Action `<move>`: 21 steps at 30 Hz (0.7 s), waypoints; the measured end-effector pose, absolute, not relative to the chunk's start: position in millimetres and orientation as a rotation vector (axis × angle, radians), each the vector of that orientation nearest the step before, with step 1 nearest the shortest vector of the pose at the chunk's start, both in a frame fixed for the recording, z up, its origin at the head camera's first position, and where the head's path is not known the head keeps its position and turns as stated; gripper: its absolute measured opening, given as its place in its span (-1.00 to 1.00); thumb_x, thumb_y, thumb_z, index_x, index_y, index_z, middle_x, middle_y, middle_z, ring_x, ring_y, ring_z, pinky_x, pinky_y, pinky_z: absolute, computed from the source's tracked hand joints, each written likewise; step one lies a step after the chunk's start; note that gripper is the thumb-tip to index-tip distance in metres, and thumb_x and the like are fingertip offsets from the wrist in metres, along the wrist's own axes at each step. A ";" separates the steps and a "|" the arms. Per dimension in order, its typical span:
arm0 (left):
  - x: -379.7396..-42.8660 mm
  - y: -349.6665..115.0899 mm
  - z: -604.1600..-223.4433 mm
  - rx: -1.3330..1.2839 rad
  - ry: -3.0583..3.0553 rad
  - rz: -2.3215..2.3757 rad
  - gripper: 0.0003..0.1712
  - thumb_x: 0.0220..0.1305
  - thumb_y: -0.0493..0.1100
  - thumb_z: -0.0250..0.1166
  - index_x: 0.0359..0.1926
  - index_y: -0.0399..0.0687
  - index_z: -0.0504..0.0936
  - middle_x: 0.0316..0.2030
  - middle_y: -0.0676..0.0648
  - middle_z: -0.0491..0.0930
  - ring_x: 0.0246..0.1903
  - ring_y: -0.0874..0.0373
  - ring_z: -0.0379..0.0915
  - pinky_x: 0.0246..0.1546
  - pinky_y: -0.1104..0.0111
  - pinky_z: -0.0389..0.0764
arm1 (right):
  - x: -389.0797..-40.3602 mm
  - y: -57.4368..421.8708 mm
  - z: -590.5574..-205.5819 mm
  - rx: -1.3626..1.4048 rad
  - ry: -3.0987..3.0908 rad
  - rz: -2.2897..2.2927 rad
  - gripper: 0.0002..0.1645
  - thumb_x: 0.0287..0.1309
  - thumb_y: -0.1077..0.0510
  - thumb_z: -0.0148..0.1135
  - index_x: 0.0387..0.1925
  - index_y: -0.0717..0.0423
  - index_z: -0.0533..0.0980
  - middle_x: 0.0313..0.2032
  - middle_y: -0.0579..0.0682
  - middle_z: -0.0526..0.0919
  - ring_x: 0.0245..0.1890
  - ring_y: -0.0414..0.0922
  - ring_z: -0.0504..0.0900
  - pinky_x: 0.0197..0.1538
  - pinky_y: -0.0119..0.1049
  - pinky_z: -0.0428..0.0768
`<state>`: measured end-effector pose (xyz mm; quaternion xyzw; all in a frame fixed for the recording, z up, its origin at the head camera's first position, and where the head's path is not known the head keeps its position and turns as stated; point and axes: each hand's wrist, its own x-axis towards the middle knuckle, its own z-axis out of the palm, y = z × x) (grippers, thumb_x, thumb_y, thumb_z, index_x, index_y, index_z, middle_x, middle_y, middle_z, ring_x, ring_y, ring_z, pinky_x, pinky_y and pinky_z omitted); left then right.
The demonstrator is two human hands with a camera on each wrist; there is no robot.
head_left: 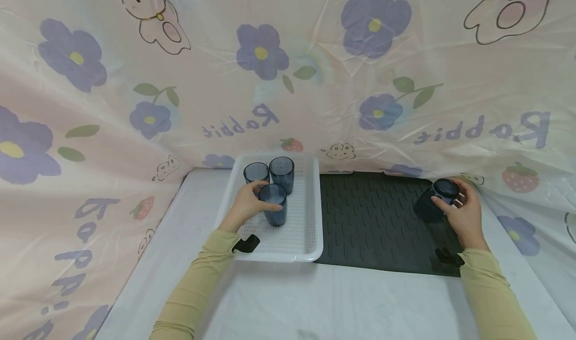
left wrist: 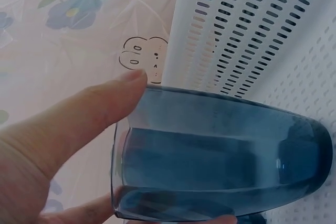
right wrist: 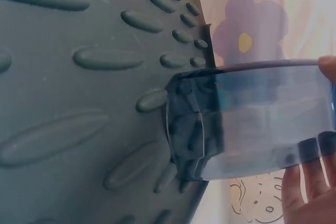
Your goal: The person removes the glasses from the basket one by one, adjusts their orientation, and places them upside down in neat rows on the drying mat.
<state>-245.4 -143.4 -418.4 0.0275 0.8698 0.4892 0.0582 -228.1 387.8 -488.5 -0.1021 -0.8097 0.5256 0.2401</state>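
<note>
Head view, items listed left to right: white perforated tray (head_left: 310, 230) on the desk (head_left: 288, 300), left of centre; two blue tumblers (head_left: 269, 175) upright at the tray's far end, side by side; third blue tumbler (head_left: 273, 205) upright just in front of them, inside the tray; left hand (head_left: 247, 205) grasping this third tumbler, thumb and fingers curled round its side; yellow-green sleeve (head_left: 198, 290) on the left forearm; dark ribbed mat (head_left: 373, 220) touching the tray's right edge; dark tumbler (head_left: 434, 200) at the mat's far right corner, tilted, base facing up and toward the camera; right hand (head_left: 463, 212) grasping it, fingers wrapped round its side; flower-and-rabbit printed sheet (head_left: 288, 80) behind and at both sides.

Left wrist view: thumb (left wrist: 89, 114) pressed on the rim end of the blue tumbler (left wrist: 220, 156); slotted tray wall (left wrist: 252, 40) behind it.

Right wrist view: dark tumbler (right wrist: 247, 119) held at the mat's (right wrist: 79, 103) edge; fingertips (right wrist: 310, 192) visible through its wall; whether the tumbler touches the mat, cannot tell.
</note>
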 end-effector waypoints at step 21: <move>-237.0 -160.9 -401.2 0.056 2.495 1.784 0.01 -0.24 0.01 0.64 0.30 0.06 0.40 0.04 -0.15 0.38 -0.11 -0.07 0.42 -0.20 0.19 0.65 | -240.7 403.6 -503.9 -0.314 -2.287 1.347 -0.15 0.06 0.02 0.42 0.36 -0.16 0.24 0.21 -0.10 0.31 0.02 -0.30 0.32 0.06 -0.41 0.34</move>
